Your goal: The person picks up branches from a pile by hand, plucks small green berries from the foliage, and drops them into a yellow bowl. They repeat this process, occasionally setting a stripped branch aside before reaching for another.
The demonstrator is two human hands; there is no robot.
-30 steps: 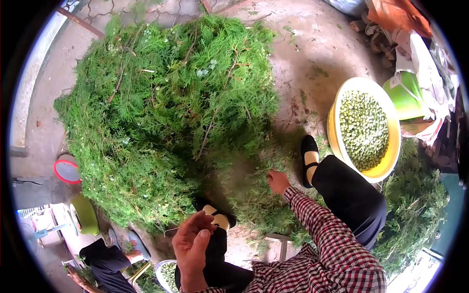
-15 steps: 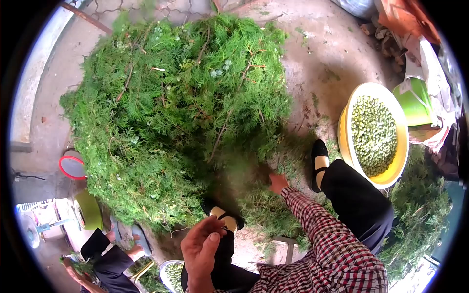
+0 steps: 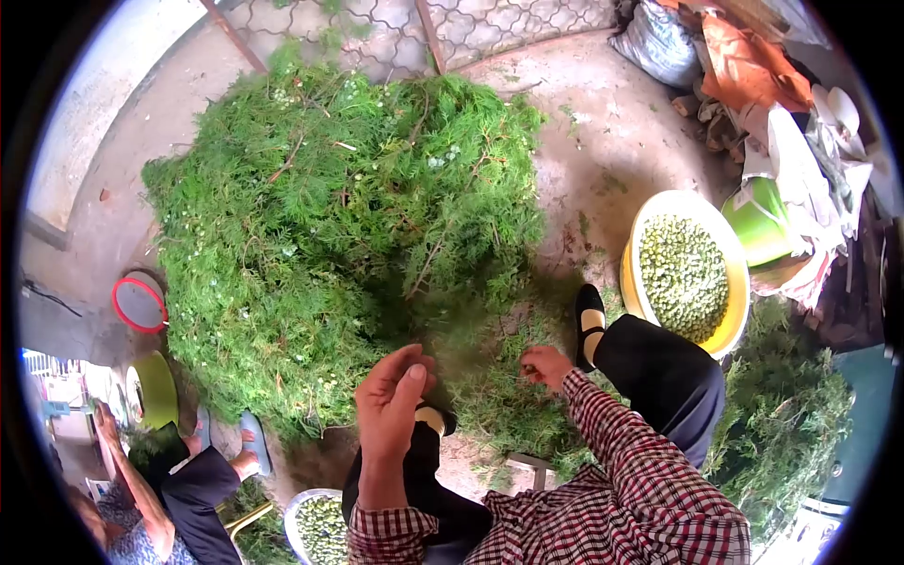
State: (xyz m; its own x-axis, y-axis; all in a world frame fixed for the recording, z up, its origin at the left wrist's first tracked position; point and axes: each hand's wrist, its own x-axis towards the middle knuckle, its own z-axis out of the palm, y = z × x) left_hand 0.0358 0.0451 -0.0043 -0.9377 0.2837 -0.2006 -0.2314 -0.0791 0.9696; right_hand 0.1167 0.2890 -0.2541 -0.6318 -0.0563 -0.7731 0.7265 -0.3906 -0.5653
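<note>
My left hand [image 3: 388, 400] is raised at lower centre, its fingers curled in and the thumb against them. What it holds, if anything, I cannot make out. My right hand [image 3: 546, 367] is closed low over loose green sprigs [image 3: 508, 405] between my feet, the fingers pinched together; anything in them is too small to name. A green blur lies between the two hands. In front of them rises a big heap of cut evergreen branches [image 3: 311, 235] with pale cones. To the right stands a yellow basin [image 3: 633, 282] full of small green cones [image 3: 683, 278].
Another person's arm [image 3: 141, 480] is at lower left, near a green tub [image 3: 155, 391] and a red-rimmed basin [image 3: 139, 303]. By my left leg sits a bowl of green cones [image 3: 320, 527]. More branches [image 3: 786, 395] lie right; sacks [image 3: 659, 42] and a green bucket [image 3: 758, 221] stand upper right.
The view has shifted and tilted up slightly. My left hand has risen and its fingers have turned inward. My right hand has drawn back toward me. The other person's arm has lifted.
</note>
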